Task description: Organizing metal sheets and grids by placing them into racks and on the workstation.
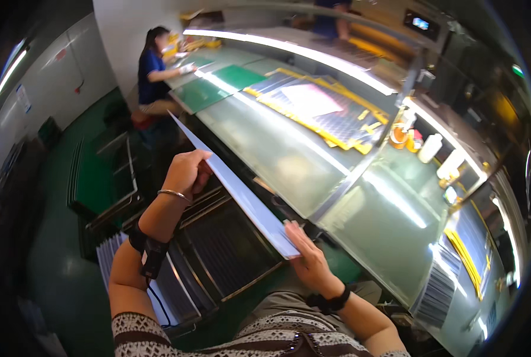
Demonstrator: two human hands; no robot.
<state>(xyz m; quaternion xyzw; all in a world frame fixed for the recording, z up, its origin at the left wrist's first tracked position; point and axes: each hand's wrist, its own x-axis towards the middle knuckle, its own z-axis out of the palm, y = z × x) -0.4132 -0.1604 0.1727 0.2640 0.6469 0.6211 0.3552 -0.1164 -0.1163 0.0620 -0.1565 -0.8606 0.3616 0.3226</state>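
A thin, pale blue rigid sheet [242, 199] is held up at a slant in front of me, seen nearly edge-on. My left hand [188, 169] is closed on its long side toward the far end, fingers curled under. At the near end my right hand [311, 262] grips the sheet's corner, its fingers straight along the edge and its thumb hidden. Below the sheet stands a rack [224, 250] with several dark panels in slots. More bluish sheets [173, 285] stand upright beside it, under my left forearm.
A long glass-topped workbench [271, 160] runs along the right, with a bright metal frame across it. On it lie yellow-edged dark grid sheets [331, 113], a green mat [218, 88], white bottles [430, 147] and a dark stack [437, 285]. A co-worker [152, 74] sits at the far end.
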